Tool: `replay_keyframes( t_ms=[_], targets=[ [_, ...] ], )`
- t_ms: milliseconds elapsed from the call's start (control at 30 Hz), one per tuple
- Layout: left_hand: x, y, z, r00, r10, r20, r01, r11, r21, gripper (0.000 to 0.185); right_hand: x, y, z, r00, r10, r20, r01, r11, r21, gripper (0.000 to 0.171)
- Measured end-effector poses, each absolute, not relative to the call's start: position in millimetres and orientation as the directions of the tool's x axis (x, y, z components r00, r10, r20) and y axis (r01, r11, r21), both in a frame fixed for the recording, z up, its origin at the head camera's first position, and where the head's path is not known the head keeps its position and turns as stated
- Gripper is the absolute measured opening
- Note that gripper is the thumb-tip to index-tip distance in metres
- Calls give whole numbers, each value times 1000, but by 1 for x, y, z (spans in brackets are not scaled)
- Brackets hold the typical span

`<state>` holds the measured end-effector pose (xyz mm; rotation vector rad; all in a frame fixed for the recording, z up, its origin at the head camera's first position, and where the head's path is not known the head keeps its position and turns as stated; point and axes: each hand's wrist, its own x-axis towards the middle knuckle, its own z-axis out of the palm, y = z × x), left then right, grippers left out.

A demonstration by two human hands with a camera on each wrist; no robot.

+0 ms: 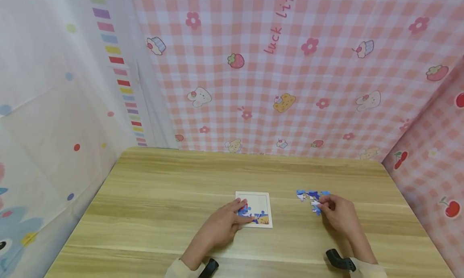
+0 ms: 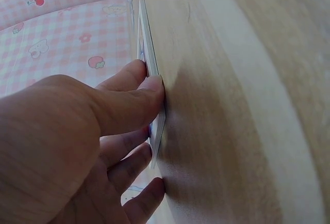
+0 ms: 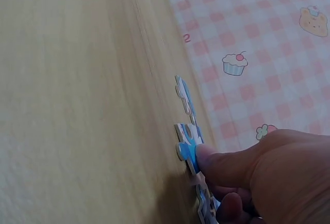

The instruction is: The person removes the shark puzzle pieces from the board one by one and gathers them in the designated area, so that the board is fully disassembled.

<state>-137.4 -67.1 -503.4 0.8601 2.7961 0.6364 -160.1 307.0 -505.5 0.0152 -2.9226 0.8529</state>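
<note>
A small square puzzle board (image 1: 253,194) with a white frame lies on the table, with joined blue, white and orange pieces (image 1: 262,219) along its lower part. My left hand (image 1: 224,223) rests on the board's left side, fingers over the frame and thumb across the near edge. To the right, several loose blue and white puzzle pieces (image 1: 301,195) lie in a cluster. My right hand (image 1: 340,214) is at that cluster, pinching a blue and white puzzle piece (image 3: 188,149) between thumb and fingers. The thumb covers part of that piece.
The wooden table (image 1: 163,189) extends around both hands. A pink checked cloth (image 1: 253,80) hangs behind it, with a white patterned cloth (image 1: 47,108) at the left and another checked cloth (image 1: 435,169) at the right. Black straps (image 1: 340,260) sit at both wrists.
</note>
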Motion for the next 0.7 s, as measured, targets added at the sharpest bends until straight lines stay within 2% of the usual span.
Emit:
replay_keyframes(
  t_ms=[567,700],
  targets=[
    [-136,-67,-500,-823,568,0,506,734,453,37,-163,309,-507,-998,17,67,-22,846,-533,7],
    [-139,-68,-501,-828,561,-2,494,731,471,37,-164,307,-506,-995,7,100,-48,843,-536,8]
  ],
)
